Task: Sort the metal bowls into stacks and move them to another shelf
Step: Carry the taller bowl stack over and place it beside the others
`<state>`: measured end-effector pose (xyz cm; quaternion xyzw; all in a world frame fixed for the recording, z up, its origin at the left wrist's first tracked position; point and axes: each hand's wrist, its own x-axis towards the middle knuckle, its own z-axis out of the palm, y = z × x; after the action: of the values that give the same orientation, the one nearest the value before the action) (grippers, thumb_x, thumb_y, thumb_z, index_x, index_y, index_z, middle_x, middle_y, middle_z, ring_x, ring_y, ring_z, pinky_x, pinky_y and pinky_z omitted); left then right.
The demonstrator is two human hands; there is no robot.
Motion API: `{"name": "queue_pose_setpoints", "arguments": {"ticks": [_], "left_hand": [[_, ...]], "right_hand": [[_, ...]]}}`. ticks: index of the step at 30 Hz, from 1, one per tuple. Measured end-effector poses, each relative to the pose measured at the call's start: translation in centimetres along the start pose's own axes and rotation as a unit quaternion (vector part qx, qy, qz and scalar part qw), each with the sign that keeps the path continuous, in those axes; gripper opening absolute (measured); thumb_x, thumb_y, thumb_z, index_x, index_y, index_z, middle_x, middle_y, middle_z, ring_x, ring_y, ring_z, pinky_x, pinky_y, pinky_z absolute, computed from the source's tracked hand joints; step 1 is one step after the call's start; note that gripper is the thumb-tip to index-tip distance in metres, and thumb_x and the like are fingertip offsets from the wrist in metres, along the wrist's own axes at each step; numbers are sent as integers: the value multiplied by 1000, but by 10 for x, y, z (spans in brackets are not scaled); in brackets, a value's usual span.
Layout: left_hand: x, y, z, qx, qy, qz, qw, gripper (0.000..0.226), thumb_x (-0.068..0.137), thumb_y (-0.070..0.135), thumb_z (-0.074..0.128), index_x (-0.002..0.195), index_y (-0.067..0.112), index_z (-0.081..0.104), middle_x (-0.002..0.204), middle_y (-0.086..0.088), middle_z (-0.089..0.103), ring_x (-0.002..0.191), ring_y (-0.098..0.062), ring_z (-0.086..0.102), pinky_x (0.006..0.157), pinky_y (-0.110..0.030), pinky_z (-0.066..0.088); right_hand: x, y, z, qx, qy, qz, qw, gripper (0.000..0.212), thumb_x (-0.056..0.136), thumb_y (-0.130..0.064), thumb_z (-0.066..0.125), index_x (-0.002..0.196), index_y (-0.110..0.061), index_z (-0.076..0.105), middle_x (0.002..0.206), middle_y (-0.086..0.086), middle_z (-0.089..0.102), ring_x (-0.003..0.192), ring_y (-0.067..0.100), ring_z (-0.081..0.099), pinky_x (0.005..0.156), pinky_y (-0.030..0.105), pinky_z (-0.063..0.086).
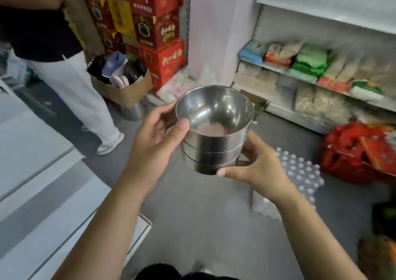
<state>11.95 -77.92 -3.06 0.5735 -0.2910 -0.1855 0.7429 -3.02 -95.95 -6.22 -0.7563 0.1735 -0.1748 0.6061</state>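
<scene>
Shelving (325,7) fills the right of the view, its upper board bare and its lower boards lined with food packets (310,59); that bare board looks a likely place for the bowls, though I cannot tell which shelf is meant. Red cartons (158,29) stand piled against the back wall, with a cardboard box of slippers (120,80) at their foot and another person's white trouser leg (72,87) just to the left. Well apart from all of these, in mid-air above the grey floor (192,215) at the middle of the view, is the stack of metal bowls (214,142), three nested walls showing, carried and resting on nothing. Its mouth faces up and a little toward the camera, so the axis through the nested bowls runs near upright, which should stop them sliding apart. The left hand (154,136) curls round the left wall with the left thumb (182,126) pressed over the top rim, likely pinning the bowls down; the right hand (259,170) wraps the bottom bowl from the other side, right thumb (222,172) at the base, probably taking the weight
</scene>
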Motion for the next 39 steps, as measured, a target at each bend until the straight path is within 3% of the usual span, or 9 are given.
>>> {"name": "queue_pose_setpoints", "arguments": {"ticks": [4, 13, 20, 25, 28, 32, 36, 39], "left_hand": [[36, -17, 44, -16, -43, -2, 999, 44, 85, 34, 70, 126, 24, 59, 128, 9, 70, 125, -8, 62, 102, -31, 48], [157, -55, 90, 8, -126, -22, 992, 51, 81, 40, 73, 127, 24, 60, 128, 6, 71, 126, -11, 63, 109, -42, 47], [301, -68, 124, 47, -187, 2, 981, 50, 84, 46, 71, 126, 21, 62, 124, 4, 71, 124, -16, 64, 109, -50, 49], [391, -82, 161, 52, -262, -6, 964, 48, 86, 47, 71, 126, 23, 62, 121, 4, 72, 119, -13, 66, 102, -38, 55], [430, -98, 189, 50, -294, -30, 954, 43, 90, 41, 73, 129, 27, 59, 113, 2, 74, 114, -14, 68, 97, -31, 56], [470, -125, 227, 63, -316, -50, 945, 44, 87, 48, 72, 121, 21, 65, 115, 3, 74, 114, -15, 68, 105, -42, 53], [515, -151, 272, 72, -342, -65, 935, 38, 89, 49, 72, 109, 17, 68, 97, 11, 73, 98, -12, 69, 103, -48, 54], [556, -169, 311, 78, -346, -68, 933, 30, 94, 43, 67, 108, 16, 69, 104, 3, 75, 102, -20, 70, 102, -51, 54]], "right_hand": [[6, 11, -42, 7, 44, 11, 999, 96, 59, -15, 98, 144, -22, 54, 127, 0, 73, 125, 22, 65, 96, 53, 59], [78, 37, -100, 7, 128, 17, 992, 96, 59, -9, 96, 145, -18, 53, 129, -5, 72, 125, 15, 65, 91, 35, 61], [183, 35, -148, 8, 199, 16, 980, 94, 59, -17, 97, 143, -19, 55, 130, -4, 72, 127, 19, 64, 96, 49, 60], [241, 41, -183, 8, 258, 21, 966, 93, 59, -15, 97, 142, -21, 56, 127, -3, 73, 122, 18, 67, 94, 43, 61], [264, 51, -201, 17, 290, 30, 956, 95, 60, -18, 98, 144, -23, 54, 128, -2, 72, 123, 21, 66, 94, 48, 61], [287, 66, -236, 15, 321, 52, 946, 94, 60, -19, 99, 143, -25, 55, 128, -1, 72, 125, 24, 65, 96, 53, 59], [317, 87, -283, 6, 339, 60, 939, 93, 59, -18, 98, 142, -24, 56, 125, -2, 74, 122, 23, 67, 96, 51, 60], [350, 100, -326, 1, 344, 58, 937, 95, 60, -18, 98, 144, -22, 55, 125, -5, 74, 121, 19, 68, 95, 45, 61]]}}
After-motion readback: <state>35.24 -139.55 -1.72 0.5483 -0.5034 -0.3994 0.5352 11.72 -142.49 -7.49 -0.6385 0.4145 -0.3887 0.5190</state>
